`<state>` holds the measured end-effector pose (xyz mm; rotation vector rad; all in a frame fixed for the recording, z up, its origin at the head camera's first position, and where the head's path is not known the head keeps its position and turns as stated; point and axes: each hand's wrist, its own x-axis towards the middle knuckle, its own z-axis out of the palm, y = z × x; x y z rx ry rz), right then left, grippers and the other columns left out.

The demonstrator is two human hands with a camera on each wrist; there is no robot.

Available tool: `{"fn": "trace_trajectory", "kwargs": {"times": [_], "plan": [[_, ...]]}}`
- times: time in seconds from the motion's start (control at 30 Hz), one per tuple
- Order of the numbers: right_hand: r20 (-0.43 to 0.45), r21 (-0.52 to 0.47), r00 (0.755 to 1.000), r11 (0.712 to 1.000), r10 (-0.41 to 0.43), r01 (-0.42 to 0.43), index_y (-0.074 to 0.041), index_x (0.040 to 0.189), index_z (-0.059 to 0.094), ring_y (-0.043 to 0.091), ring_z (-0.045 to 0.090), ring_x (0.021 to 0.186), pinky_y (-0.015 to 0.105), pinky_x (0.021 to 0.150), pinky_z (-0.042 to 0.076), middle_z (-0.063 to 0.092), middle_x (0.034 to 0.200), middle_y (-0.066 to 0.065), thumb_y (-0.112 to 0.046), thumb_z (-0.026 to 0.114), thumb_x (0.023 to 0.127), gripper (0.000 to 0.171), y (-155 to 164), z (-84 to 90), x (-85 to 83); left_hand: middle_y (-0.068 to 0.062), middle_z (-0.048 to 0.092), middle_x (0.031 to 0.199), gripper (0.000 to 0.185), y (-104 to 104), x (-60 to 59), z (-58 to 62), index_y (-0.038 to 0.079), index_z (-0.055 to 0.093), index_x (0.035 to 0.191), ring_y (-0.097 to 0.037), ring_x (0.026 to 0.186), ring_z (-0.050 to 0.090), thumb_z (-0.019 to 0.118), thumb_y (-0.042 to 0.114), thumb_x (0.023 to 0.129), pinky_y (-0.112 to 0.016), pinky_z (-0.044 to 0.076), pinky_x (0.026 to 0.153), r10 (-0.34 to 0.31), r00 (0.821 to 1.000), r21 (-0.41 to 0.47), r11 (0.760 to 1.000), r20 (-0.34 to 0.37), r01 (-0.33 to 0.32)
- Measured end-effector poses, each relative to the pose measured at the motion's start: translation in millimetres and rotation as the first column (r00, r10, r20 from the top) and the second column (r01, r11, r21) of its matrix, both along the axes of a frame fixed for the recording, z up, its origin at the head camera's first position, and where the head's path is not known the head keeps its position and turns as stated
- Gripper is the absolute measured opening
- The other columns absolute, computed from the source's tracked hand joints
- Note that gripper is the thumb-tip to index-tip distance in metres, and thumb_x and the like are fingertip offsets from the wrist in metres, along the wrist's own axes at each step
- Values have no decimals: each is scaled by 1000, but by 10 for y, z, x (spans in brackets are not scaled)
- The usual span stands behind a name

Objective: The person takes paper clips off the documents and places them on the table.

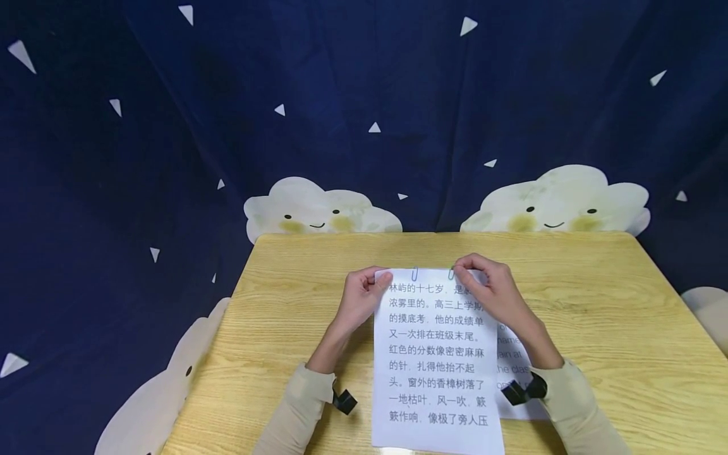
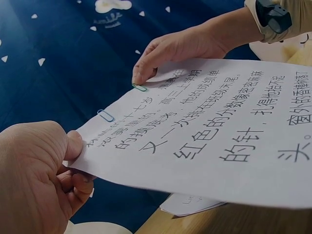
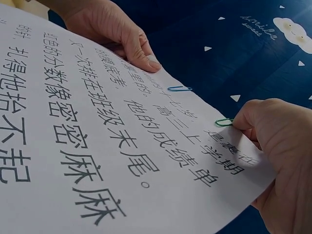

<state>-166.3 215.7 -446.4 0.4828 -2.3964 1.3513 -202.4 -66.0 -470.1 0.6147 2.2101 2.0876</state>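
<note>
While both hands pinch its far corners, printed sheet [image 1: 435,360] lengthwise, top edge w/ clips away from person.

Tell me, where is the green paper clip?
The green paper clip sits on the top edge of the printed sheet, right of the blue paper clip, pinched by the right hand.

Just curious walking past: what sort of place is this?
Probably a small staged desk corner: a wooden table, a dark cloud-print cloth hung behind it, and printed sheets with paper clips.
</note>
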Motion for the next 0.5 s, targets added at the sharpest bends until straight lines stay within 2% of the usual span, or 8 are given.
{"fn": "trace_trajectory", "kwargs": {"times": [0.23, 0.5], "plan": [[-6, 10, 1000, 1000, -1, 1, -7, 104, 72, 11, 61, 83, 18, 79, 44, 71, 94, 2, -9, 65, 104, 8, 10, -5, -8, -19, 75, 84, 22, 9, 4, 2, -4, 76, 110, -16, 61, 68, 65, 14, 105, -22, 52, 54, -11, 1000, 15, 1000, 21, 11], [-8, 29, 1000, 1000, -8, 9, -8, 105, 71, 10, 61, 85, 17, 81, 43, 71, 95, 2, -12, 64, 105, 8, 16, -3, -19, -20, 75, 84, 23, 1, -6, -5, -4, 76, 111, -16, 61, 68, 64, 15, 105, -23, 53, 54, -32, 999, 18, 999, 12, 32]]}}
